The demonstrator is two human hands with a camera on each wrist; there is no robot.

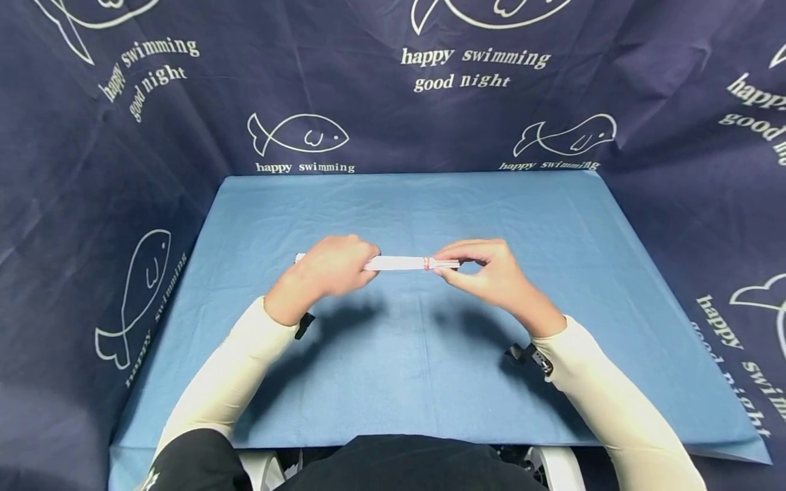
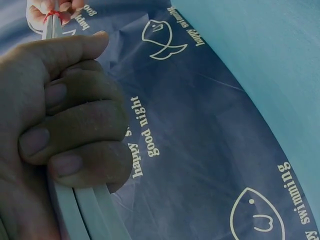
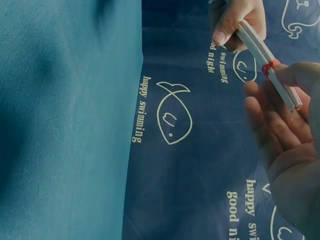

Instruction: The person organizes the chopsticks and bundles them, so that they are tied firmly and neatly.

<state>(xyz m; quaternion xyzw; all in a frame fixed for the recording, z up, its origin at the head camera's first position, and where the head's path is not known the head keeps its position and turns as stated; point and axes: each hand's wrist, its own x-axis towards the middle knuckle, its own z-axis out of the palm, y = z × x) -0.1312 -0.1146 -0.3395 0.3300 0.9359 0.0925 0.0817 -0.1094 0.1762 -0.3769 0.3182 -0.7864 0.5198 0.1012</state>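
A bundle of long, slim white strips (image 1: 399,263) is held level above the table, running left to right. A thin red band (image 1: 426,264) is wound round it near its right end. My left hand (image 1: 334,266) grips the left part in a fist, and a short tip sticks out beyond it. In the left wrist view its curled fingers (image 2: 82,120) hide the middle of the strips. My right hand (image 1: 488,273) pinches the banded end between thumb and fingers. The right wrist view shows the thumb next to the red band (image 3: 270,68).
A blue cloth (image 1: 405,382) covers the table below both hands. Dark blue curtains (image 1: 393,129) with white fish drawings and lettering stand behind it and at both sides. White chair parts (image 1: 555,467) show at the near edge.
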